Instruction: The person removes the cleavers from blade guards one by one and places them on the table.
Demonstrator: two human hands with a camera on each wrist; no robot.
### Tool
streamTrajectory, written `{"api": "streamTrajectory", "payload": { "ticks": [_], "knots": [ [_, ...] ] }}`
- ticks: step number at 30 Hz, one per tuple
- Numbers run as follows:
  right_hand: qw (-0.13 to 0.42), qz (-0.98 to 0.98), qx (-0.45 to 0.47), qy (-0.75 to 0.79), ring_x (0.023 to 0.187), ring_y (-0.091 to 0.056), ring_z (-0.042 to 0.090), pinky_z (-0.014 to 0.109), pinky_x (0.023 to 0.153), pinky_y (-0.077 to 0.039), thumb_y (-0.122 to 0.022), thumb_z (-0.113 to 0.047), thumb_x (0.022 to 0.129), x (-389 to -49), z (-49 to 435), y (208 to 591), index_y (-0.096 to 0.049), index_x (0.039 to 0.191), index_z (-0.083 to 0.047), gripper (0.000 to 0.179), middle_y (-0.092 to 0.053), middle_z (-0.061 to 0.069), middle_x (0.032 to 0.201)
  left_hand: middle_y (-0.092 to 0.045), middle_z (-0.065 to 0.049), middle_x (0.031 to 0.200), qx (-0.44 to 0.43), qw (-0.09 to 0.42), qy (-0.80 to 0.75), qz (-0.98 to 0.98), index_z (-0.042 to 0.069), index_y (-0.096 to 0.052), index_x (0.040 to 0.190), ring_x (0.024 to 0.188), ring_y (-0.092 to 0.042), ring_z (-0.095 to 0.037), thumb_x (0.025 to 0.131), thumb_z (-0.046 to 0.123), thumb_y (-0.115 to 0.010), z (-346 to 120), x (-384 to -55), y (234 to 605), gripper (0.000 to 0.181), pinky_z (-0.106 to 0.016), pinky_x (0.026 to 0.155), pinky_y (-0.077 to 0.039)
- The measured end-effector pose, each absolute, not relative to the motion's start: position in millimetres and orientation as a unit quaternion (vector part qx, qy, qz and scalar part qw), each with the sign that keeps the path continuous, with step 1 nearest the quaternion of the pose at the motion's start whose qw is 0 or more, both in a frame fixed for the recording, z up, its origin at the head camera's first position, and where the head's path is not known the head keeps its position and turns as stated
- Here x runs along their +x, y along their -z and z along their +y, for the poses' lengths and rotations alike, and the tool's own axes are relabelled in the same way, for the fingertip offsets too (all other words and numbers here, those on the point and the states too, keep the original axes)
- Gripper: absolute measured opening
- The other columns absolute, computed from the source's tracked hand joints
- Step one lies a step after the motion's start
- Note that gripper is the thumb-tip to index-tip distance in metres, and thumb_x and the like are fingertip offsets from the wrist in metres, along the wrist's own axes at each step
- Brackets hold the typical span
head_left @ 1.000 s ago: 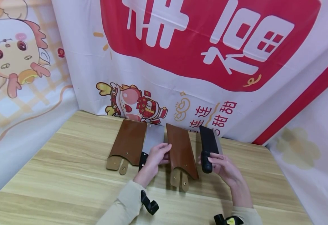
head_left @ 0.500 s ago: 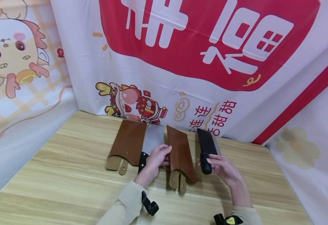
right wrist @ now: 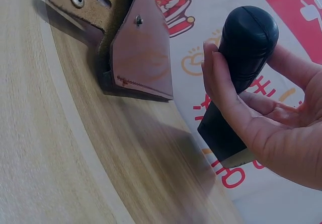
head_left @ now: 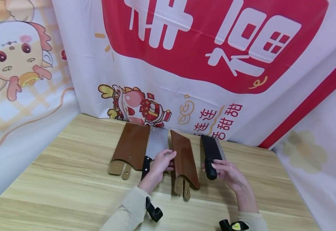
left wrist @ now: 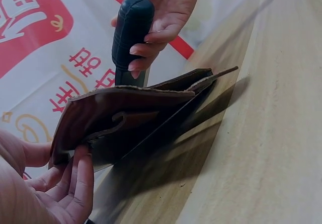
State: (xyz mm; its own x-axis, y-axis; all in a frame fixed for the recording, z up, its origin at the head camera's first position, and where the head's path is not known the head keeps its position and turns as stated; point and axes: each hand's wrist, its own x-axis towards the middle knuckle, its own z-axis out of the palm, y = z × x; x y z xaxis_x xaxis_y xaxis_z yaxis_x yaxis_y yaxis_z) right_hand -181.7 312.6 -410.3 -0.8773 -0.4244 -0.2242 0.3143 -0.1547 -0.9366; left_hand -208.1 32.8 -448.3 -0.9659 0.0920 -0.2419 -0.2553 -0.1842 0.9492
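Note:
My left hand (head_left: 162, 163) pinches the left edge of a brown leather knife sheath (head_left: 184, 157), which stands tilted over the table. Its mouth, with tan inner leather and a snap strap (head_left: 186, 190), faces me. In the left wrist view the sheath (left wrist: 121, 108) leans with one side raised. To its right, my right hand (head_left: 228, 171) grips a cleaver (head_left: 212, 147) by its black handle (right wrist: 249, 43). The cleaver has a dark blade with a silver edge, pointing away from me, apart from the sheath. Part of the blade is hidden behind the sheath in the left wrist view.
Left of my left hand lie a second brown sheath (head_left: 133, 142) and a silver cleaver (head_left: 157, 139) with a black riveted handle, partly covered by that hand. A printed white and red cloth (head_left: 162, 70) hangs along the back edge of the wooden table (head_left: 55, 179).
The sheath in my left hand has tipped more steeply, its right side drawn left and its mouth slightly nearer me. The cleaver in my right hand has come slightly down and left.

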Motion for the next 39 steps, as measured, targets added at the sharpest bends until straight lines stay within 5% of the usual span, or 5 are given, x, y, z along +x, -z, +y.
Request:
{"api": "streamTrajectory", "payload": {
  "ticks": [16,27,34,39],
  "knots": [
    [0.239,0.615,-0.033,0.75,0.109,-0.073,0.025,0.03,0.094,-0.057,-0.054,-0.002,0.106,-181,318,415,-0.061,0.126,0.005,0.023,-0.074,0.018,0.118,-0.067,-0.01,0.097,-0.08,0.121,-0.758,0.636,-0.004,-0.062,0.127,0.071,-0.063,-0.014,0.104,0.02,-0.063,33,-209,449,0.033,-0.029,0.066,-0.059],
    [0.258,0.656,-0.058,0.707,0.107,-0.073,0.025,0.033,0.093,-0.058,-0.053,0.0,0.104,-185,320,421,-0.057,0.132,0.014,0.032,-0.074,0.019,0.116,-0.063,-0.023,0.127,-0.075,0.115,-0.747,0.651,-0.006,-0.058,0.136,0.088,-0.067,-0.022,0.1,0.014,-0.066,34,-211,452,0.041,-0.033,0.074,-0.061],
    [0.263,0.687,-0.046,0.676,0.096,-0.074,0.02,0.033,0.087,-0.06,-0.06,0.0,0.099,-183,317,424,-0.055,0.132,0.017,0.037,-0.075,0.014,0.11,-0.057,-0.03,0.141,-0.034,0.131,-0.713,0.688,-0.008,-0.04,0.153,0.118,-0.064,-0.036,0.096,0.008,-0.069,37,-211,450,0.066,-0.041,0.088,-0.059],
    [0.265,0.714,-0.044,0.646,0.087,-0.071,0.013,0.031,0.082,-0.061,-0.064,0.003,0.096,-183,313,428,-0.06,0.118,0.011,0.024,-0.071,0.005,0.102,-0.053,-0.031,0.146,-0.012,0.101,-0.683,0.723,-0.005,-0.034,0.157,0.133,-0.053,-0.042,0.091,0.002,-0.071,39,-210,452,0.076,-0.052,0.114,-0.041]
  ]
}}
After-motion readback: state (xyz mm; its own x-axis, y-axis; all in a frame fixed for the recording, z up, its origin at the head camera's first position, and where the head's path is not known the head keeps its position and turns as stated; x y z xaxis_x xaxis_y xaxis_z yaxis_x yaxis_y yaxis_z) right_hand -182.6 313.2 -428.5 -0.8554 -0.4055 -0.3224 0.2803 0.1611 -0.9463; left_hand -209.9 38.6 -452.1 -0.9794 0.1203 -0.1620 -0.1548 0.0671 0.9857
